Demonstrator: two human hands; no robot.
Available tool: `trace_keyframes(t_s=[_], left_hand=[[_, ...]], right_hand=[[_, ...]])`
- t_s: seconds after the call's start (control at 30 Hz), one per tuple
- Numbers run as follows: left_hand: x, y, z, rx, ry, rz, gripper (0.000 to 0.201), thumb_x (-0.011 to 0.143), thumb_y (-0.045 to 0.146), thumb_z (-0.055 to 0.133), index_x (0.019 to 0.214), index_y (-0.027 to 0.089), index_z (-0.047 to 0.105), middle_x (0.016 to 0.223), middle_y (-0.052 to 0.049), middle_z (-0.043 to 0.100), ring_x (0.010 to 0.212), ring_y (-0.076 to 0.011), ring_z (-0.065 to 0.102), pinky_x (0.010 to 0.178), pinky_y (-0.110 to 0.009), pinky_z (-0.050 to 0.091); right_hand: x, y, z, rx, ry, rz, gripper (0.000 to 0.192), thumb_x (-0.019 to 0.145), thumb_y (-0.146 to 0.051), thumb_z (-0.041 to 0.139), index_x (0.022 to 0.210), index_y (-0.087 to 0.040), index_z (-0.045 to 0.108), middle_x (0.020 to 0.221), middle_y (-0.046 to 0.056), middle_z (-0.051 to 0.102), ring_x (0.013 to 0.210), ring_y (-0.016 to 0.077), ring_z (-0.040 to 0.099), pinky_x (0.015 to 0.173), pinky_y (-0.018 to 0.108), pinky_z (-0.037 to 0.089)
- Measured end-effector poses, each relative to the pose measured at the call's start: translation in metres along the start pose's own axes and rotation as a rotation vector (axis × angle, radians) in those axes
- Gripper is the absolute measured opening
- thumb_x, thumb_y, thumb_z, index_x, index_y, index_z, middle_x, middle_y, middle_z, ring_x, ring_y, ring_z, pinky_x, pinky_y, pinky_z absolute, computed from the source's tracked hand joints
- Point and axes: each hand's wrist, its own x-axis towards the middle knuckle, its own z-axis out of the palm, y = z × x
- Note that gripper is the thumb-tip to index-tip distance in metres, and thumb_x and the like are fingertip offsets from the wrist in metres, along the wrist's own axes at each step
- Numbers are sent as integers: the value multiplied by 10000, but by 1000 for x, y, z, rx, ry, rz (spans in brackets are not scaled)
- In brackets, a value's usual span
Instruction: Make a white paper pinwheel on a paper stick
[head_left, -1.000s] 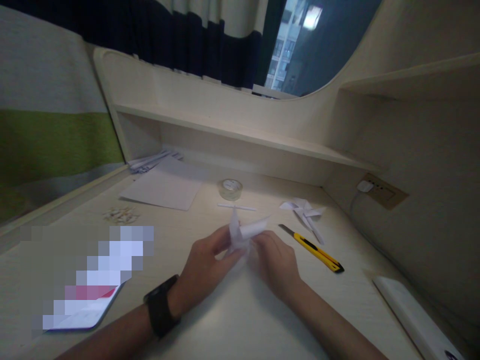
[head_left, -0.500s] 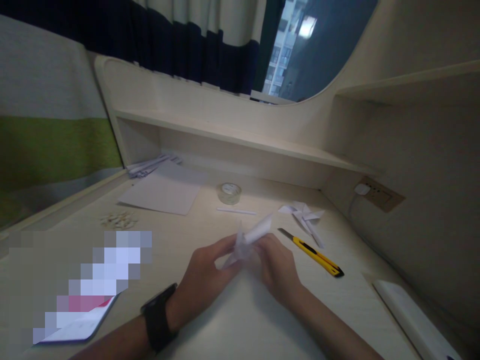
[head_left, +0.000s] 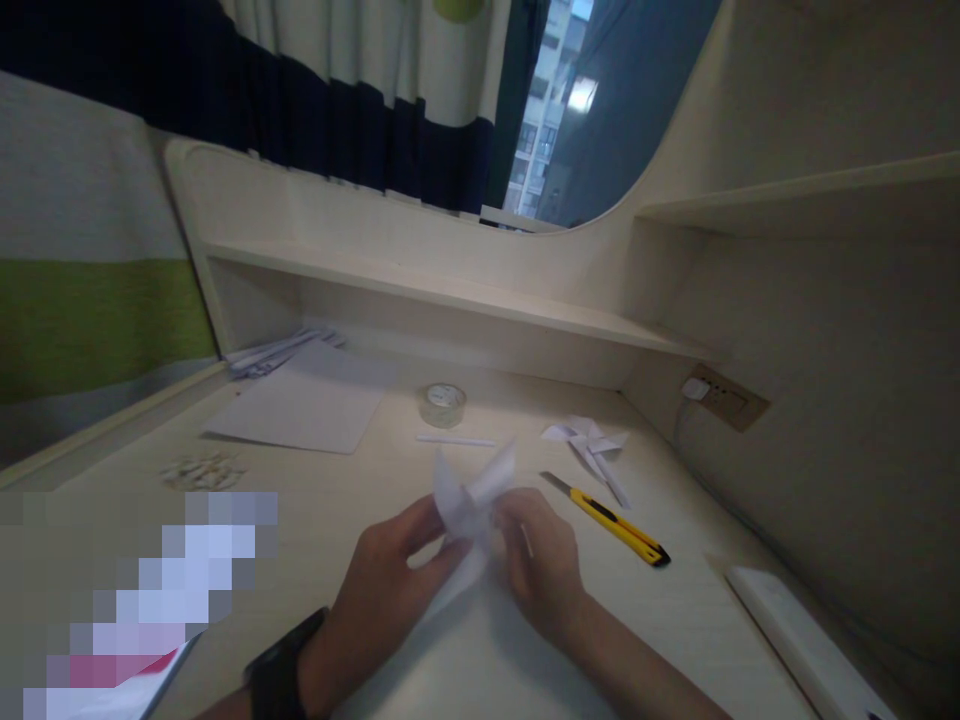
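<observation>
A white paper pinwheel [head_left: 474, 510] with folded blades is held up over the desk between my two hands. My left hand [head_left: 379, 585], a dark watch on its wrist, pinches the left side of the pinwheel between thumb and fingers. On the other side, the fingers of my right hand [head_left: 547, 565] are curled and pressed together at the pinwheel's right edge near its middle; the fingertips are partly hidden. Beyond them lies a thin rolled paper stick [head_left: 455, 440]. A second pinwheel [head_left: 589, 440], with a paper stick, rests to the right, behind a yellow utility knife [head_left: 619, 525] with its blade out.
A roll of clear tape [head_left: 442, 406] sits at the back. White paper sheets [head_left: 304, 395] lie back left, behind a pile of small pale bits [head_left: 202, 470]. A partly blurred-out device is at front left. A long white object [head_left: 795, 630] lies along the right.
The pinwheel has turned so its blades face me more openly. My right fingers have shifted round its right edge. The whole view has tilted, moving the desk slightly left and down.
</observation>
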Motion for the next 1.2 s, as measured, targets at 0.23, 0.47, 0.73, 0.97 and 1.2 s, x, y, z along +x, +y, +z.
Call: trace_keyframes(t_s=[0.23, 0.47, 0.73, 0.97, 1.2], left_hand=[[2, 2, 1, -12, 14, -23, 240, 748, 272, 680, 985, 253, 714, 935, -30, 739, 838, -243, 694, 777, -338, 556], [0, 2, 0, -5, 5, -21, 252, 746, 289, 693, 995, 253, 708, 913, -25, 736, 823, -236, 694, 773, -325, 558], [2, 0, 2, -26, 24, -19, 274, 735, 240, 691, 1009, 230, 696, 903, -20, 743, 814, -214, 703, 764, -303, 570], [1, 1, 2, 4, 2, -8, 212, 752, 214, 669, 961, 200, 701, 894, -20, 745, 796, -183, 704, 729, -257, 568], [1, 2, 5, -27, 10, -34, 198, 729, 208, 689, 925, 203, 712, 836, -5, 748, 748, -178, 702, 710, -254, 567]], right_hand=[[-1, 0, 0, -3, 1, -6, 153, 894, -109, 433, 912, -199, 556, 815, 62, 637, 769, 167, 602, 662, 275, 502], [-1, -2, 0, -32, -16, -5, 159, 906, -118, 415, 912, -195, 553, 819, 64, 641, 770, 166, 603, 661, 269, 499], [-2, 1, 0, -113, -25, -34, 140, 904, -123, 431, 917, -175, 560, 823, 70, 651, 774, 165, 612, 671, 264, 507], [-9, 7, 4, -223, -33, -194, 101, 864, -126, 520, 949, -156, 565, 837, 94, 675, 798, 197, 640, 691, 303, 533], [-11, 7, 9, -252, 32, -250, 155, 879, -123, 475, 1011, -154, 551, 850, 107, 670, 796, 206, 634, 708, 334, 554]])
